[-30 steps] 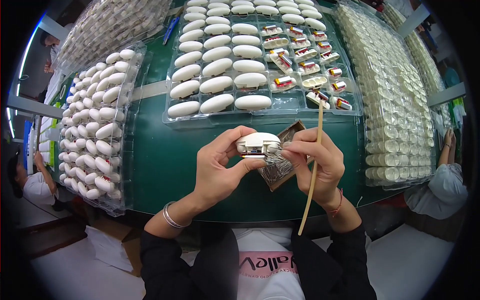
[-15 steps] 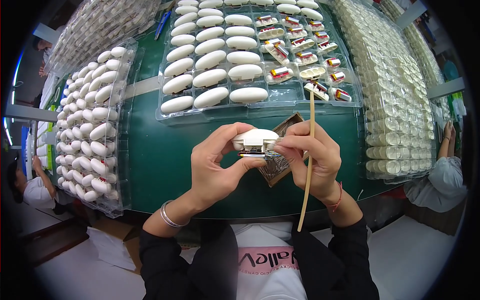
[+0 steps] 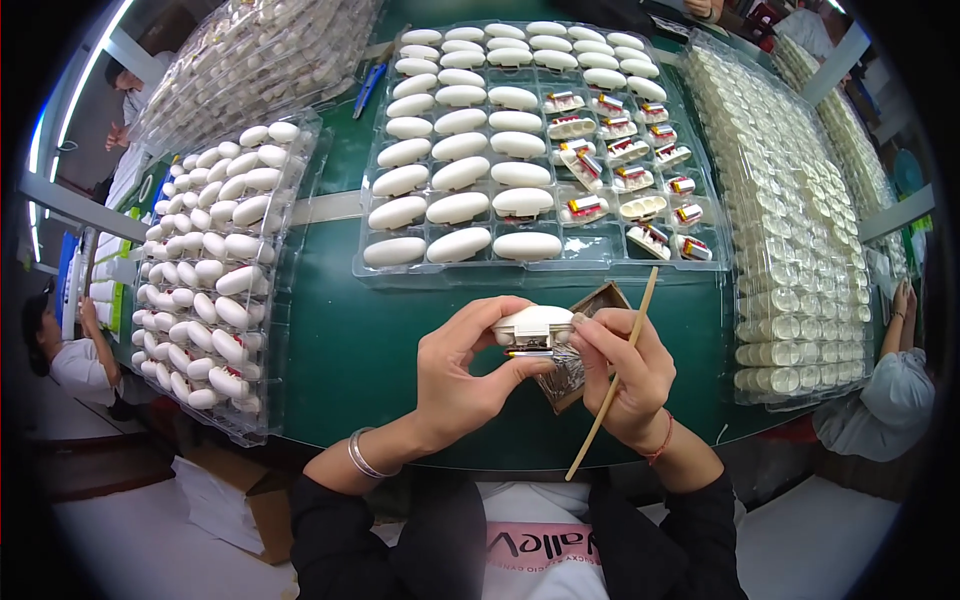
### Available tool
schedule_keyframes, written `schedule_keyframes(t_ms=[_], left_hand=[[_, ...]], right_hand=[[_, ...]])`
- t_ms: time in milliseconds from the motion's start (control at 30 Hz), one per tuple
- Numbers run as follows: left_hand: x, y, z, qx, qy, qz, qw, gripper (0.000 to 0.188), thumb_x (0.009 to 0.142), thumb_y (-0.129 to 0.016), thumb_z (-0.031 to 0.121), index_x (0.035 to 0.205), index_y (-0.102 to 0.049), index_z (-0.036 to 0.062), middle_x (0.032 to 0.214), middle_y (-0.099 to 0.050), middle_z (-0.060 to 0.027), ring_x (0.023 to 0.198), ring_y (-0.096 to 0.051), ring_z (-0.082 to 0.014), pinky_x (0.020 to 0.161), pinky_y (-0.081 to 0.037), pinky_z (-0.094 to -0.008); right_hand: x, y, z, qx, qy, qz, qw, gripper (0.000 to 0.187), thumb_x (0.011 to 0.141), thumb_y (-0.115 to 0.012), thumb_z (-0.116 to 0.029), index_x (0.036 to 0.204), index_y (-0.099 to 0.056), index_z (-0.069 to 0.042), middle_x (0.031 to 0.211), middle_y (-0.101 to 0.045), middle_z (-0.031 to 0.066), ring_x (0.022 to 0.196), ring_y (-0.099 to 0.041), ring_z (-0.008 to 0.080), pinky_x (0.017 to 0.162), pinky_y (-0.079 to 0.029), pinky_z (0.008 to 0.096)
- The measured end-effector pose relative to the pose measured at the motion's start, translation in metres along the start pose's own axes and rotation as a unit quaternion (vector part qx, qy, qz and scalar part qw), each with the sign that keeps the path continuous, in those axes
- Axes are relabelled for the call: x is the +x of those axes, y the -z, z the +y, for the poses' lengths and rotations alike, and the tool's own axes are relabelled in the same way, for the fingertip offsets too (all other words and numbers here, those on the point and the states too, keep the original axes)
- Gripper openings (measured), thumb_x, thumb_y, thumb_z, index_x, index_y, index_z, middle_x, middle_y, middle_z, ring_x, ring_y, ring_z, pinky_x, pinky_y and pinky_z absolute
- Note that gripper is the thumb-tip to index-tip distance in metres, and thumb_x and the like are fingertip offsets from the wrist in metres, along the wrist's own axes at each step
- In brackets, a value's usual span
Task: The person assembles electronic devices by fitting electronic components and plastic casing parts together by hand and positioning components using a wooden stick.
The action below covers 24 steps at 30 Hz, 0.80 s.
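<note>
My left hand (image 3: pixel 462 368) is closed round the left end of a white oval plastic housing (image 3: pixel 536 320), thumb below and fingers above. A slim silver-and-yellow battery and dark inner parts show along the housing's open underside. At its right end, the fingertips of my right hand (image 3: pixel 632 372) pinch the edge. That same hand keeps a thin wooden stick (image 3: pixel 592 438) between its fingers, slanting down to the left. Whatever lies between the right fingertips is too small to make out. Behind the hands sits a small brown open box (image 3: pixel 606 298), partly covered by them.
Beyond my hands, a clear tray (image 3: pixel 450 277) carries rows of white housings and open halves with red-and-silver batteries. Stacked trays stand left (image 3: pixel 262 400) and right (image 3: pixel 800 398). A blue cutter (image 3: pixel 369 90) lies on the green table (image 3: pixel 330 350). Other people sit at both sides.
The view has shifted, so hands and trays appear lower. The wooden stick has swung from nearly upright to a leftward slant. Both hands still grip the housing, which is turned slightly.
</note>
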<state>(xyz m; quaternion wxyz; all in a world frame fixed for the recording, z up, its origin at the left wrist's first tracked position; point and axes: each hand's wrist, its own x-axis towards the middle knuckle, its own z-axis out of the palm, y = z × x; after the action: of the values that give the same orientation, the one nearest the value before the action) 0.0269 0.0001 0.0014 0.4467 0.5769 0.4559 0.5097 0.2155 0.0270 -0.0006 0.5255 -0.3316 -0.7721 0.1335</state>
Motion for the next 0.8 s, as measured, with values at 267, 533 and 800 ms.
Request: schedule_keyframes(t_ms=[267,533,800], left_hand=[[0.004,0.004,0.001,-0.002,-0.012,0.002,1.000,0.045,0.076,-0.080,-0.002,0.117,-0.061,-0.0064,0.111,-0.065,-0.0111,0.100,-0.066,-0.0163,0.089,-0.057,-0.0295],[0.005,0.009,-0.001,-0.066,0.032,0.007,0.997,0.047,0.078,-0.079,-0.004,0.120,-0.058,-0.0084,0.111,-0.066,-0.0116,0.103,-0.066,-0.0180,0.091,-0.056,-0.0318],[0.004,0.009,0.003,-0.037,-0.008,-0.008,0.999,0.048,0.077,-0.079,-0.004,0.120,-0.058,-0.0085,0.109,-0.066,-0.0112,0.100,-0.066,-0.0168,0.090,-0.056,-0.0309]], right_hand=[[0.000,-0.007,0.001,-0.010,0.018,0.008,1.000,0.029,0.078,-0.075,0.002,0.106,-0.070,0.001,0.083,-0.065,0.0117,0.066,-0.064,0.0224,0.054,-0.050,0.0301],[0.009,0.016,0.005,0.285,-0.242,-0.010,0.927,0.042,0.103,-0.053,-0.031,0.119,-0.058,0.007,0.091,-0.067,0.0141,0.076,-0.061,0.0141,0.067,-0.051,0.0272],[0.000,0.015,0.024,0.564,-0.370,-0.012,0.738,0.033,0.105,-0.047,-0.027,0.105,-0.059,0.004,0.084,-0.066,0.0152,0.071,-0.063,0.0154,0.062,-0.051,0.0250]])
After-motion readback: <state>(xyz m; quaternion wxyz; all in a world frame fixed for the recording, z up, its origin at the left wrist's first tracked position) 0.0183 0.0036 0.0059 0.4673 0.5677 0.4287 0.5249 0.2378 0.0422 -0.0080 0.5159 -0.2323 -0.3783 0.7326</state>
